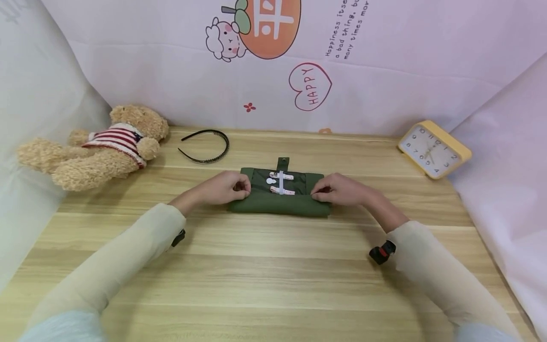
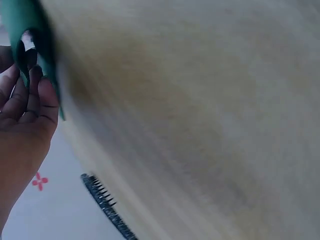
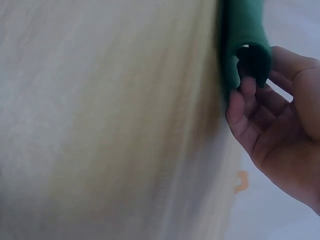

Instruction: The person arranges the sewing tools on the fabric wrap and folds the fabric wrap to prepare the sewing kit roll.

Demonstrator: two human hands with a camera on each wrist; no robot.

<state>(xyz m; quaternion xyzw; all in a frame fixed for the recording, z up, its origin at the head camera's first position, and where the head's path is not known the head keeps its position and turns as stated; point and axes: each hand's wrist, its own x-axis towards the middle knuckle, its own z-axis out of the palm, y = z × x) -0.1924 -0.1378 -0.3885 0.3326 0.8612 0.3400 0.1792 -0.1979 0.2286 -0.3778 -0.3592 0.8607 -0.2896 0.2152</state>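
Note:
A dark green fabric roll-up pouch (image 1: 279, 204) lies across the middle of the table, its near side folded over in a loose curl. Inside it, a pale elastic band (image 1: 281, 182) crosses two small light patterned strips (image 1: 282, 191), with a white round piece (image 1: 271, 181) beside them. A snap strap (image 1: 283, 164) sticks out from the far edge. My left hand (image 1: 226, 187) pinches the fold's left end between thumb and fingers; my right hand (image 1: 339, 188) pinches the right end. Both wrist views show the curled green edge (image 2: 22, 17) held at the fingertips.
A teddy bear (image 1: 113, 142) in a striped shirt lies at the back left. Beside it is a black toothed headband (image 1: 224, 142). At the back right stands a yellow clock (image 1: 436, 148). A printed white cloth (image 1: 384, 95) hangs behind the wooden table (image 1: 273, 275).

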